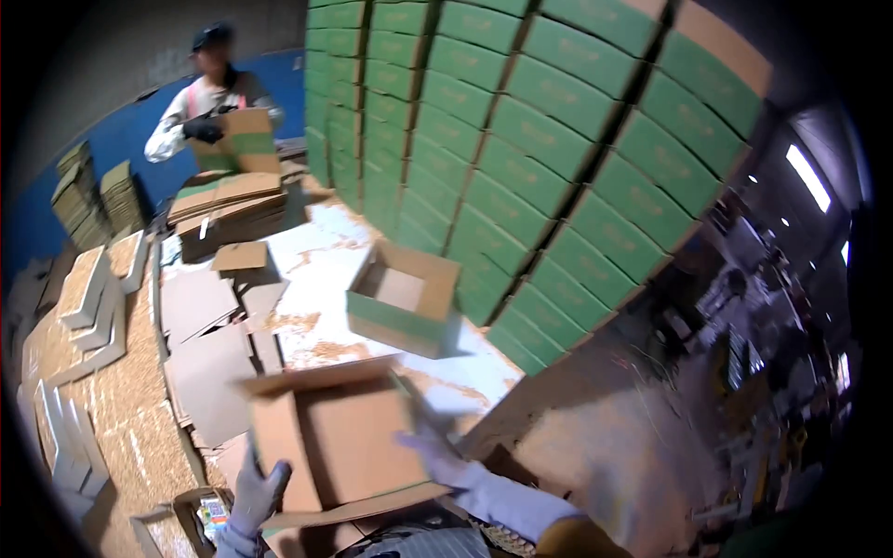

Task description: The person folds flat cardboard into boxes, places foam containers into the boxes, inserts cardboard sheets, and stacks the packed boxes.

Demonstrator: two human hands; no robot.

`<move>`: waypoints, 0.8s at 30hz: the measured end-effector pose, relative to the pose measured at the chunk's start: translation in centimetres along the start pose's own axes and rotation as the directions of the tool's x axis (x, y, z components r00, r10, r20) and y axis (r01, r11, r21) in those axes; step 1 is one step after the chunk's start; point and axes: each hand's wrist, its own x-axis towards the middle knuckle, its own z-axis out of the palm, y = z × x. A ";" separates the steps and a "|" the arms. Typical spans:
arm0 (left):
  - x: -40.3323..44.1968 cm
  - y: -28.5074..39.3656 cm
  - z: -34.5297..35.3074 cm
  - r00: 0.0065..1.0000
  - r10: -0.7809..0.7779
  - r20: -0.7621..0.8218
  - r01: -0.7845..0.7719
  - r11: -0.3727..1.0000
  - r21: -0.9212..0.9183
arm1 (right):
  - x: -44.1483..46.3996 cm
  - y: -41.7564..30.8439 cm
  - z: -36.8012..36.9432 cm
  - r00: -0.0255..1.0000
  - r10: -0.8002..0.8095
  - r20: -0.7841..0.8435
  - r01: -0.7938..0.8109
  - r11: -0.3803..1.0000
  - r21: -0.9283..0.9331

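In front of me is a cardboard box (358,437), tilted with its open side facing me and brown flaps along its edges. My left hand (259,491), in a grey glove, grips the box's lower left side with the thumb over the edge. On the right side, my right hand (435,458), also gloved and slightly blurred, holds the edge, its fingers reaching over the inside. Just beyond stands an open green-and-brown box (405,302) on the white table (321,251). Flat cardboard sheets (206,391) lie left of the held box.
Tall stacks of green boxes (521,158) rise along the table's far right side. A person (216,102) in dark gloves handles cardboard at the far end, behind a pile of folded cardboard (228,209). White-edged trays (88,288) sit at left on a straw-coloured surface.
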 end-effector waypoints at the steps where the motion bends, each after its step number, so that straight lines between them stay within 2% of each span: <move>1: 2.2 2.5 0.7 0.999 0.023 0.048 -0.025 0.999 0.038 | 2.0 5.9 -8.5 0.997 0.015 -0.081 -0.006 0.994 0.108; 2: 5.6 2.2 1.1 0.991 0.099 0.093 -0.110 0.988 0.111 | 4.1 11.7 -17.0 0.986 0.030 -0.162 0.006 0.977 0.214; 3: 9.4 4.4 1.9 0.992 0.086 0.088 -0.091 0.995 0.044 | 0.6 5.8 -14.7 0.956 -0.089 -0.280 0.165 0.952 0.259; 4: 13.9 4.8 2.7 0.999 0.049 0.019 -0.049 0.999 -0.006 | -0.9 2.3 -14.4 0.906 -0.205 -0.370 0.321 0.904 0.284; 6: 24.8 2.8 3.7 0.982 0.184 -0.039 -0.174 0.967 0.184 | -1.4 -2.6 -14.5 0.759 -0.430 -0.489 0.575 0.795 0.194; 8: 35.6 -1.9 5.7 0.998 0.040 0.055 -0.042 0.999 0.034 | -0.3 -7.6 -13.2 0.498 -0.658 -0.565 0.758 0.646 -0.085; 9: 38.6 -1.7 6.8 0.991 -0.010 0.134 -0.007 0.992 0.130 | 1.1 -8.8 -13.5 0.510 -0.657 -0.555 0.755 0.651 -0.077; 11: 44.2 -3.7 10.2 0.963 -0.126 0.239 0.062 0.964 0.259 | 4.2 -10.2 -14.6 0.188 -0.825 -0.532 0.776 0.457 -0.435; 12: 46.7 -5.7 12.0 0.946 -0.187 0.265 0.106 0.951 0.292 | 6.0 -9.8 -16.3 0.195 -0.825 -0.531 0.779 0.459 -0.427; 13: 48.1 -7.0 13.8 0.914 -0.260 0.313 0.116 0.904 0.412 | 7.5 -8.5 -18.5 0.165 -0.892 -0.420 0.682 0.411 -0.605; 15: 49.0 -10.5 17.0 0.833 -0.400 0.382 0.096 0.785 0.612 | 8.9 -11.9 -15.4 0.396 -0.698 -0.597 0.748 0.622 -0.231; 16: 48.6 -11.8 18.2 0.806 -0.436 0.399 0.067 0.738 0.672 | 10.8 -10.7 -17.2 0.466 -0.635 -0.617 0.688 0.698 -0.199; 17: 47.6 -12.8 18.7 0.794 -0.449 0.409 0.043 0.713 0.700 | 11.7 -12.4 -16.3 0.554 -0.679 -0.481 0.628 0.720 -0.294; 18: 46.7 -13.5 18.8 0.787 -0.463 0.409 0.032 0.691 0.722 | 12.8 -13.1 -16.3 0.695 -0.532 -0.483 0.510 0.839 -0.190; 19: 45.6 -13.9 18.8 0.792 -0.460 0.402 0.022 0.679 0.733 | 13.5 -14.6 -15.6 0.795 -0.460 -0.396 0.442 0.886 -0.141; 20: 44.7 -13.9 18.5 0.803 -0.447 0.394 0.014 0.675 0.738 | 15.2 -14.5 -16.5 0.848 -0.418 -0.325 0.382 0.908 -0.171; 21: 44.0 -13.7 18.1 0.818 -0.429 0.383 0.006 0.673 0.740 | 17.0 -12.1 -18.9 0.828 -0.470 -0.306 0.227 0.780 -0.583; 23: 42.7 -13.2 17.3 0.852 -0.382 0.358 -0.015 0.666 0.746 | 22.2 -8.1 -23.0 0.882 -0.424 -0.205 0.325 0.863 -0.387; 24: 42.4 -13.0 16.8 0.870 -0.357 0.341 -0.023 0.660 0.751 | 24.2 -8.6 -23.2 0.921 -0.317 -0.227 0.237 0.917 -0.320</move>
